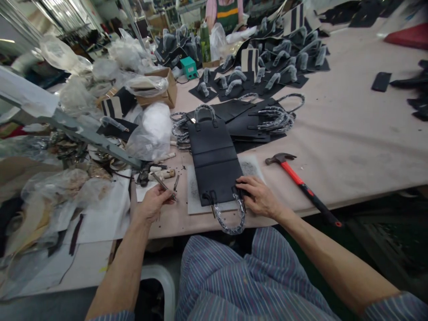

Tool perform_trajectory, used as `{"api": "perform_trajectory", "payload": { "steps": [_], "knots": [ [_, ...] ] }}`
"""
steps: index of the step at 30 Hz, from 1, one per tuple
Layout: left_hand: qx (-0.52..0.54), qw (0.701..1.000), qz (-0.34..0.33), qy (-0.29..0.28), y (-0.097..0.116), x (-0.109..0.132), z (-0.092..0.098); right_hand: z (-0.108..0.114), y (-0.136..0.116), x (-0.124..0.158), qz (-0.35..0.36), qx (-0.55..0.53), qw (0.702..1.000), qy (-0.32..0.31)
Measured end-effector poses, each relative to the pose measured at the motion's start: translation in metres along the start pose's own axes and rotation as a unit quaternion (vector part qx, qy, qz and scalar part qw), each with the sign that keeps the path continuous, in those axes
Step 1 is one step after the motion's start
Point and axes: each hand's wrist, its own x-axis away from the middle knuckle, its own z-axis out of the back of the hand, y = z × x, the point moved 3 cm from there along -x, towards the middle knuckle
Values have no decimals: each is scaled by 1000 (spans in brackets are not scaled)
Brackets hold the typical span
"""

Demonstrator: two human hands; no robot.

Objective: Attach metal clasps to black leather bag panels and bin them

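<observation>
A black bag panel (217, 151) lies flat in front of me, with a plastic-wrapped loop handle at each short end. Under it is a pale, grey-smudged board (249, 166). My right hand (259, 196) grips the panel's lower right corner, by the base of the near handle (230, 228), which hangs toward the table edge. Left of the panel, my left hand (158, 201) is closed around a thin metal punch rod (162, 182). A second short metal rod (176, 183) rests just beside those fingers. To the right lies a claw hammer (294, 174) with a red and black handle.
Behind the panel are stacked bag panels (247, 120) with wrapped handles. Further back stand more handled pieces (277, 67), a teal box (189, 67) and a cardboard box (170, 91). Plastic bags (152, 129) crowd the left, near a metal bar (93, 138). Another person (227, 15) is at the far side.
</observation>
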Motion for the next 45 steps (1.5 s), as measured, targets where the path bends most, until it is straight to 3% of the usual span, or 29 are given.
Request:
{"api": "perform_trajectory", "payload": {
  "steps": [3,7,12,19,45],
  "knots": [
    [80,993,-84,15,4,9,-46,-1,2,1,-4,-4,1000,-4],
    [66,981,-181,0,2,10,-106,-1,4,2,-7,-2,1000,-3],
    [-8,973,-229,-11,-8,9,-139,0,3,1,-15,-10,1000,-2],
    [-42,961,-272,-8,-13,14,-148,1,5,0,-15,-17,1000,7],
    [-109,946,-304,-19,-14,13,-154,4,5,-1,-27,-34,999,12]
  ]
}}
